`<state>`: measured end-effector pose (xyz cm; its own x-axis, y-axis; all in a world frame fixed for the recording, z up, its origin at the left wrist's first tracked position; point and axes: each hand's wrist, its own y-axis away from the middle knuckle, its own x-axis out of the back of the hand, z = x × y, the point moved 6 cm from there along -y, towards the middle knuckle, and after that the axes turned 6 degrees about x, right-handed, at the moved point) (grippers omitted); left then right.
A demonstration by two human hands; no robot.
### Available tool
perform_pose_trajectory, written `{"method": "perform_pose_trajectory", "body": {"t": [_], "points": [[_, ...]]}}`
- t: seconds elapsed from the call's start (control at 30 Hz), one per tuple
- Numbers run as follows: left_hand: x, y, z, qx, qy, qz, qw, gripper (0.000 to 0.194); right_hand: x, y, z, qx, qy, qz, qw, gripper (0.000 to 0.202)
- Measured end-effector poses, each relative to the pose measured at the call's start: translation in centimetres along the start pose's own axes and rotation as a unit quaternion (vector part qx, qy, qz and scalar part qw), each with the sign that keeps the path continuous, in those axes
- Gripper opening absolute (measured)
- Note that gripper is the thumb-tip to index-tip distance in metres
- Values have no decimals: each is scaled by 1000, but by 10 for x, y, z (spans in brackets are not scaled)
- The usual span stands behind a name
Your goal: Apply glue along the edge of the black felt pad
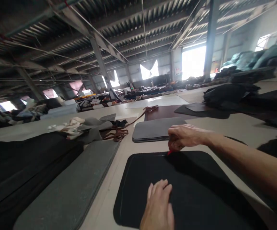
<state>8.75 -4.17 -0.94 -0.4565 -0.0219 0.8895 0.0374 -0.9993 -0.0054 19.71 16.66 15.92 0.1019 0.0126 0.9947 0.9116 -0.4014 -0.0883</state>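
A black rounded-corner sheet (138, 188) lies flat on the table, with a thin pale line running just inside its left and far edges. Resting on it, near the middle, is my left hand (158, 204), its fingers stretched out and pressing down. My right hand (180, 136) is closed at the sheet's far edge. From under its fingers shows the red tip of a small tool (169, 152); the rest is hidden in my grip. Just beyond, a stack of grey rounded sheets (153, 128) lies close to my right hand.
Long grey sheets (71, 185) and black material (20, 166) lie along the left. Brown straps (116, 134) and cream scraps (72, 125) sit behind them. Dark brown sheet material (160, 112) and a black heap (225, 95) are farther back, with more dark pieces at right.
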Motion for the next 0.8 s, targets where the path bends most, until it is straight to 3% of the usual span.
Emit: {"method": "perform_pose_trajectory", "body": {"t": [0.17, 0.33, 0.53, 0.8], "points": [[29, -1, -1, 88, 15, -32, 996, 71, 1, 41, 27, -59, -1, -14, 998, 25], [61, -10, -1, 149, -58, -42, 986, 89, 6, 76, 43, -110, -12, -18, 994, 21], [76, -26, -2, 124, -132, -39, 983, 96, 8, 113, 63, -157, -13, -13, 987, 19], [89, -43, -23, 89, -102, -67, 988, 72, 3, 142, 79, -197, -9, -4, 980, 26]]}}
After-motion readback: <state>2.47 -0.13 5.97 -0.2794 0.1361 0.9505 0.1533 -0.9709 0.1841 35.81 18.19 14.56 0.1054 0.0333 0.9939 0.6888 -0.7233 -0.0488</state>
